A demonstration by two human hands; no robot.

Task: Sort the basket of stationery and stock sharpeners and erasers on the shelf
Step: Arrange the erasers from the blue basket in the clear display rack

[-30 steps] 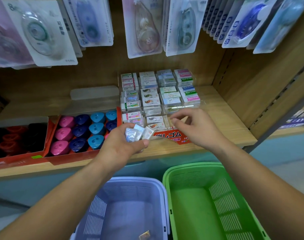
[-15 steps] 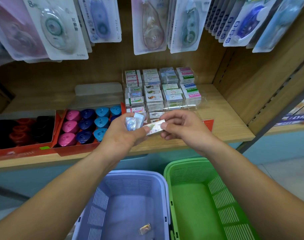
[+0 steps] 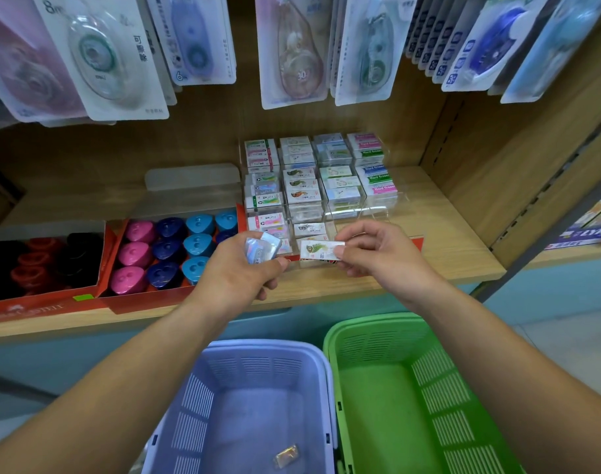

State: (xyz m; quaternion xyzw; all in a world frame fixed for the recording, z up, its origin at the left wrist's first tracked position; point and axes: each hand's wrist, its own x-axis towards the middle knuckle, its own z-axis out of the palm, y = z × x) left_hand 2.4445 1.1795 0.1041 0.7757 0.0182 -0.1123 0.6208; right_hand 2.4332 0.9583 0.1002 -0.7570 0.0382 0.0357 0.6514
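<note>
Two hands work over the front edge of the shelf (image 3: 456,254). The right hand (image 3: 377,254) pinches one eraser (image 3: 321,249) by its right end, between the thumb and the fingertips. The eraser lies flat in the air, just in front of the clear case (image 3: 381,213). The left hand (image 3: 237,278) grips a small bundle of wrapped erasers (image 3: 261,249) with the thumb on top, beside the right hand but apart from it.

I think the step is to put the single eraser into the column of the case behind it, which seems to show a similar print. The grip is only at one end, so the eraser could turn or slip. It would then fall past the front edge, into a basket below or onto the floor. The compartments are narrow and their clear walls are hard to see, so the eraser may catch on a wall or go into a wrong column. The bundle in the left hand looks glossy, and if the thumb relaxes, pieces can slide out.

At the left of the case, the sharpeners (image 3: 175,248) in their box are near the left hand, and a careless move could knock them. Below the shelf, the purple basket (image 3: 258,350) holds one small piece (image 3: 286,456), which is easy to forget. The green basket (image 3: 360,325) stands just beside it on the right.
</note>
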